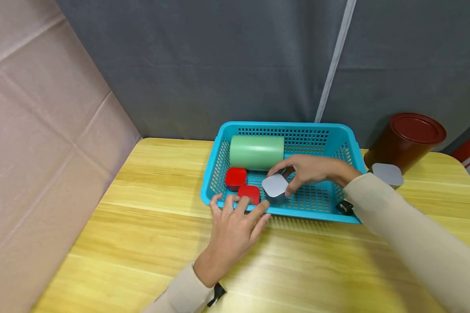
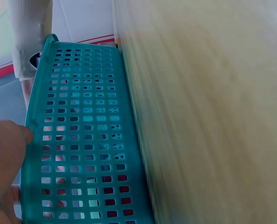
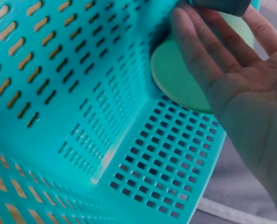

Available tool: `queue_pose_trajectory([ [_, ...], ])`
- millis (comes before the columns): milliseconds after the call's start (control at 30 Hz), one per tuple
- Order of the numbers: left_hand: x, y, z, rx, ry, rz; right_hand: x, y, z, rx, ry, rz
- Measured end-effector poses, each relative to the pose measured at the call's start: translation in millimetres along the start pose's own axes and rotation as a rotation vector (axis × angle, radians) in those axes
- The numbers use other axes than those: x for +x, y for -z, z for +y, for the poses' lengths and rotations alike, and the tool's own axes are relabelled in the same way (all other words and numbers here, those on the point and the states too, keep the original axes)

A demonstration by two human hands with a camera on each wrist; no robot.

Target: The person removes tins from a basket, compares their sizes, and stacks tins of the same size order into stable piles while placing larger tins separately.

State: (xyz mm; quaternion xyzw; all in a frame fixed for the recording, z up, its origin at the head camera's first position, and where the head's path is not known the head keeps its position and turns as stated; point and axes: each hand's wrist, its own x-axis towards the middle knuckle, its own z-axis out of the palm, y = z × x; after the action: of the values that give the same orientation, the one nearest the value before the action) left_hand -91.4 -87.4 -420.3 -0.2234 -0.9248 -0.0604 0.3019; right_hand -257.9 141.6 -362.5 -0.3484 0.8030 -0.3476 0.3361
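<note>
A blue plastic basket [image 1: 317, 214] stands on the wooden table. My left hand [image 1: 235, 228] holds its near rim, fingers bent over the edge and thumb outside. In the left wrist view, part of that hand [image 2: 5, 158] lies against the rim. My right hand [image 1: 311, 169] reaches into the basket and pinches a small dark box with a light grey lid [image 1: 275, 185] between thumb and fingers. Two small red-lidded boxes [image 1: 236, 177] sit left of it. Behind them lies a green cylinder [image 1: 256, 152]. The right wrist view shows only the held box's dark side [image 3: 224, 5].
Right of the basket stands a tall dark red canister [image 1: 409, 139]. Another grey-lidded box [image 1: 387, 174] is in front of it, partly hidden by my right sleeve. A grey curtain [image 1: 219, 65] hangs behind the table [image 1: 141, 226], and a pinkish cloth wall [image 1: 43, 130] is at left.
</note>
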Motion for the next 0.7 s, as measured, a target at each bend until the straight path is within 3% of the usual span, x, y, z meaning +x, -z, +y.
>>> queue_pose_trajectory([
  [367, 1.0, 0.1, -1.6, -0.001, -0.003, 0.006, -37, 19, -13, 0.095, 0.059, 0.163],
  [533, 1.5, -1.2, -1.8, 0.001, -0.004, 0.019, -60, 28, -19, 0.082, 0.072, 0.28],
  [700, 1.2, -2.3, -3.5, -0.005, 0.002, 0.02, -78, 32, -18, 0.037, 0.031, 0.34],
])
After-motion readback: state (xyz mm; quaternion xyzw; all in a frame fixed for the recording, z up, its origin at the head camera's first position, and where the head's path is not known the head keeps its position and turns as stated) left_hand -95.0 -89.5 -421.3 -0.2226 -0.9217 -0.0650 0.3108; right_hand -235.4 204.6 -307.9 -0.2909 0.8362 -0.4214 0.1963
